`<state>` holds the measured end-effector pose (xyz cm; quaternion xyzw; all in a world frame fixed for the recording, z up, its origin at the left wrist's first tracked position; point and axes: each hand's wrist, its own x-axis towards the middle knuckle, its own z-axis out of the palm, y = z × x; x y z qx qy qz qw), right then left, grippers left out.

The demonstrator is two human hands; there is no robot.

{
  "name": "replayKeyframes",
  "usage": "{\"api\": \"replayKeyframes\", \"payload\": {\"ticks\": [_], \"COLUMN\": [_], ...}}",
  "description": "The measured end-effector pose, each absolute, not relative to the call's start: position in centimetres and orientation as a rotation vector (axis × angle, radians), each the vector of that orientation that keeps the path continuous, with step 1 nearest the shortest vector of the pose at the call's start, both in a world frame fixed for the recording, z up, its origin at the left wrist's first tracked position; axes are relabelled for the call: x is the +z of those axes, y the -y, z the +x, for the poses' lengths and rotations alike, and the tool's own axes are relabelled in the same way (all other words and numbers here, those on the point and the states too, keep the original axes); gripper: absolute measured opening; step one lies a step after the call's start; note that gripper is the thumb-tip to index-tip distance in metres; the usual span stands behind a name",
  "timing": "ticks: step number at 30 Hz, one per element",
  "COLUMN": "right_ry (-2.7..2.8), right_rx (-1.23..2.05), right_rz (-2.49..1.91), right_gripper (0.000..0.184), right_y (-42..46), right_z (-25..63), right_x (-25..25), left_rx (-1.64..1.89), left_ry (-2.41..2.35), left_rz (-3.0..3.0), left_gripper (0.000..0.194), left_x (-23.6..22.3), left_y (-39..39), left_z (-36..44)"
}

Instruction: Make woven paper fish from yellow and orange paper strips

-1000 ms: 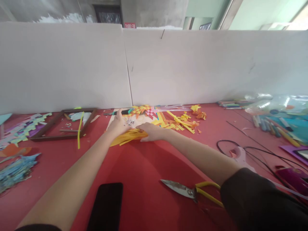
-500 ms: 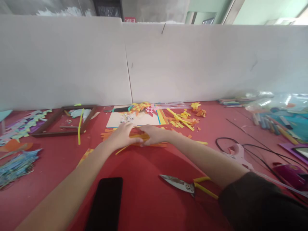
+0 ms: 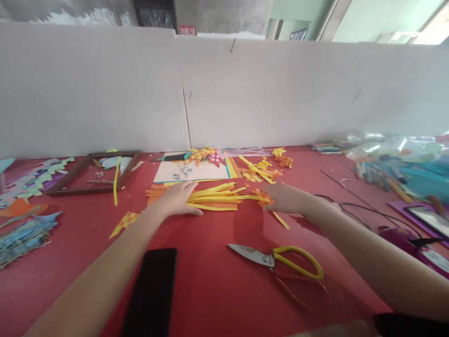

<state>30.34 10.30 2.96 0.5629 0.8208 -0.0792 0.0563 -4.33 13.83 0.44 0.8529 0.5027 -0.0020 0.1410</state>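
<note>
My left hand (image 3: 178, 200) rests on the left end of a bundle of yellow paper strips (image 3: 217, 194), thumb and fingers apart. Orange paper strips (image 3: 154, 193) lie beneath and beside it. To the right, the curled fingers of my right hand (image 3: 282, 199) are around a small bunch of orange paper strips (image 3: 262, 198); its fingertips are partly hidden. A yellow strip reaches from the bundle to this bunch. Nearer to me lie scissors (image 3: 264, 258) with yellow and reddish handles, blades pointing left. A black phone (image 3: 150, 290) lies at the front.
Behind the strips is a pale board (image 3: 210, 172) bearing small beads. A brown frame (image 3: 80, 191) and blue fringed strips (image 3: 28, 238) are at left. Woven orange paper (image 3: 123, 222) lies by my left forearm. Black cable (image 3: 379, 213) and markers (image 3: 372, 174) are at right. A white partition (image 3: 263, 93) stands behind.
My right hand has moved right, away from my left hand, uncovering the yellow strips between them. The scissors' handles show more fully. My left hand stays near the same spot.
</note>
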Motion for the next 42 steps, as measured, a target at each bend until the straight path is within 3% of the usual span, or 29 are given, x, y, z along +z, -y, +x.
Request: {"api": "replayKeyframes", "payload": {"ticks": [5, 8, 15, 19, 29, 34, 42], "right_ry": [-2.53, -2.553, -2.621, -2.608, -2.647, -2.585, -2.524], "right_rx": [-0.245, -0.25, -0.246, -0.239, -0.345, -0.311, -0.413], "right_rz": [1.697, 1.704, 1.739, 1.804, 1.86, 2.045, 1.951], "right_gripper": [0.054, 0.058, 0.052, 0.059, 0.038, 0.024, 0.034], "right_y": [-9.2, -10.4, -11.9, -11.6, -10.7, -14.9, -20.1], "right_z": [30.2, 30.2, 29.7, 29.1, 29.0, 29.3, 30.9], "right_x": [0.5, -0.2, 0.4, 0.1, 0.9, 0.7, -1.6], "left_rx": [0.056, 0.081, 0.019, 0.036, 0.171, 0.249, 0.304], "left_ry": [-1.484, -1.479, -1.512, -1.565, -1.513, -1.555, -1.543], "left_rz": [2.464, 2.484, 2.475, 2.439, 2.52, 2.559, 2.593], "left_gripper": [0.082, 0.073, 0.058, 0.061, 0.03, 0.03, 0.034], "left_x": [0.7, 0.8, 0.6, 0.5, -0.2, -1.1, -1.8], "left_y": [-12.8, -12.5, -12.1, -11.6, -9.8, -9.2, -9.1], "left_z": [-3.9, -3.9, -3.2, -2.4, -1.9, -1.8, -2.2]}}
